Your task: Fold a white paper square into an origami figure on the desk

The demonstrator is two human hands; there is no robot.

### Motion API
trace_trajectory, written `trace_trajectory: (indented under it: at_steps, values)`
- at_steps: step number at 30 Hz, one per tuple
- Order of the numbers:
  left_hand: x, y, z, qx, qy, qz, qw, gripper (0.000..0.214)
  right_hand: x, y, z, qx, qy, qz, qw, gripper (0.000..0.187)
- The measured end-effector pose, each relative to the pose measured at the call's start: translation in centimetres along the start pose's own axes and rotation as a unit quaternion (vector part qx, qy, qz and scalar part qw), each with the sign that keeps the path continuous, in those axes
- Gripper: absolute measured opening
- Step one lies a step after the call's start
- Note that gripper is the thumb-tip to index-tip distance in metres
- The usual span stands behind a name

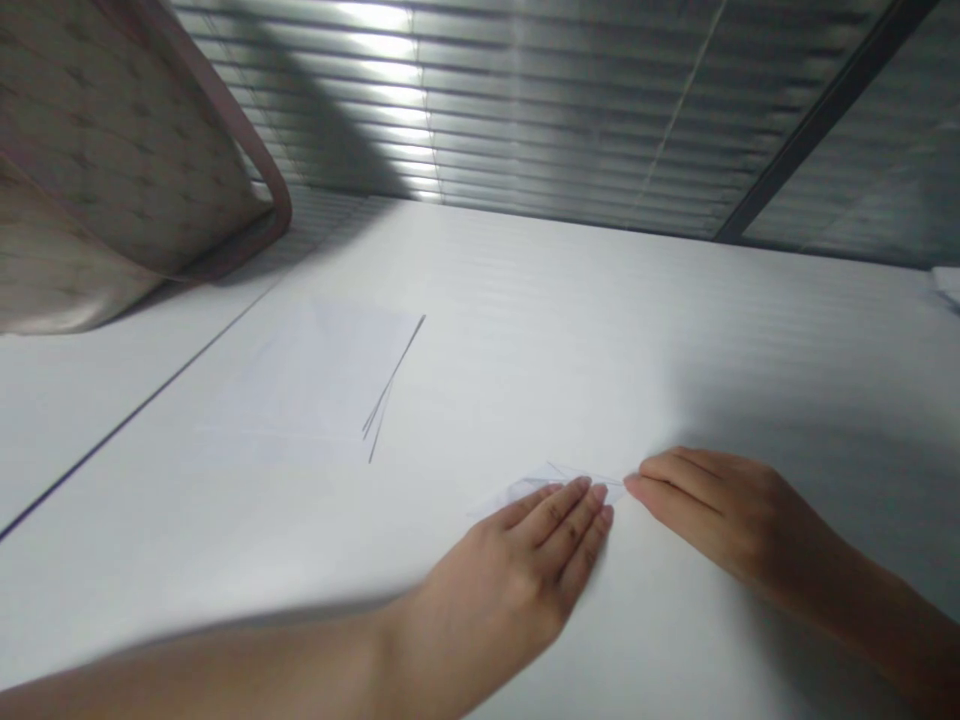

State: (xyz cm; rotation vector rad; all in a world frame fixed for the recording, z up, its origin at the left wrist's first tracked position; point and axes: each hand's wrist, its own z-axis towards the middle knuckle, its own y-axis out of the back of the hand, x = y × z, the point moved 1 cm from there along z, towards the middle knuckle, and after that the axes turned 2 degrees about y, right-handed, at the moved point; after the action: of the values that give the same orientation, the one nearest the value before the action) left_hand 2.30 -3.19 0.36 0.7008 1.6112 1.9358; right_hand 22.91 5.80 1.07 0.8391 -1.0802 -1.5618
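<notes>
A small folded sheet of white paper (pixel 525 488) lies on the white table, partly covered by my fingers. My left hand (pixel 529 555) rests flat across it, fingers stretched out and pressing it down. At the paper's right tip, my right hand (pixel 712 505) pinches the point between thumb and fingers. The paper's lower edge is hidden beneath the left hand.
Several white paper sheets (pixel 315 375) lie to the left, their dark right edges fanned slightly. A pink-edged, patterned bag or case (pixel 142 150) stands at the upper left. Slatted blinds (pixel 525 110) line the table's far edge. A seam (pixel 150 400) crosses the left side.
</notes>
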Motion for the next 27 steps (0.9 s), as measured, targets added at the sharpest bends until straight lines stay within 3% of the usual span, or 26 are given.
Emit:
trace_trajectory:
  at_steps: [7, 12, 18, 27]
  values:
    - [0.11, 0.19, 0.06, 0.0, -0.004, -0.018, 1.0, 0.041, 0.36, 0.29, 0.14, -0.02, 0.065, -0.061, 0.996, 0.025]
    - [0.19, 0.4, 0.17, -0.007, -0.007, -0.015, 1.0, 0.039, -0.01, 0.33, 0.05, -0.019, 0.028, -0.025, 0.999, 0.018]
    - [0.13, 0.36, 0.01, -0.016, -0.005, -0.026, 1.0, 0.039, 0.2, 0.45, 0.47, -0.016, 0.081, -0.064, 0.995, 0.023]
    - [0.22, 0.29, 0.13, -0.024, -0.012, -0.024, 0.999, 0.038, 0.32, 0.31, -0.2, 0.005, 0.099, -0.047, 0.994, 0.026]
